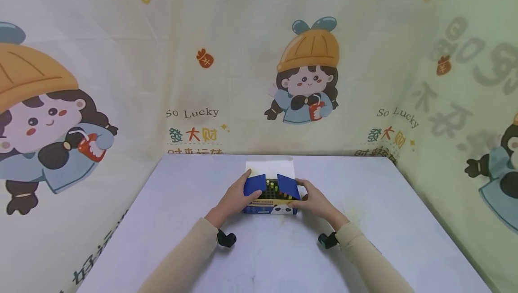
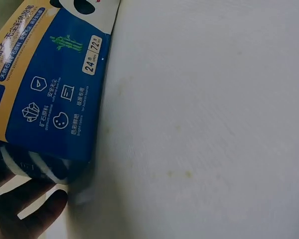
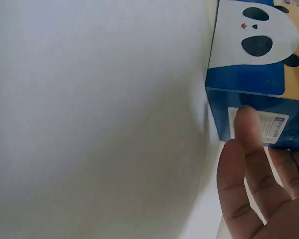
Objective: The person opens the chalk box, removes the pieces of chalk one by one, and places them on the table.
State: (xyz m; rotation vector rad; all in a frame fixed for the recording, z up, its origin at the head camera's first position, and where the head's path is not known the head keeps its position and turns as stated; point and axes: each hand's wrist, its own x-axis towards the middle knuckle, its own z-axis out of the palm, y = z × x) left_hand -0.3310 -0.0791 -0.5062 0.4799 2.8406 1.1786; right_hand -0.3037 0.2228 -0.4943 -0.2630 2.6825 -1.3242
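A blue and yellow chalk box (image 1: 265, 209) with a panda print sits upright on the table. Its white lid (image 1: 271, 166) is raised at the back, and the blue left flap (image 1: 254, 183) and right flap (image 1: 288, 187) slope inward. Between them, several chalk sticks (image 1: 272, 186) stand in a dark grid. My left hand (image 1: 234, 199) grips the box's left end, thumb over the front of the flap. At the other end my right hand (image 1: 317, 200) holds the right side, thumb by the front corner; the right wrist view shows its lower fingers (image 3: 249, 129) near a white label.
The pale table (image 1: 194, 176) extends around the box on every side. Printed cloth (image 1: 243, 81) with cartoon figures hangs behind and beside it. Each wrist carries a small black camera (image 1: 226, 239).
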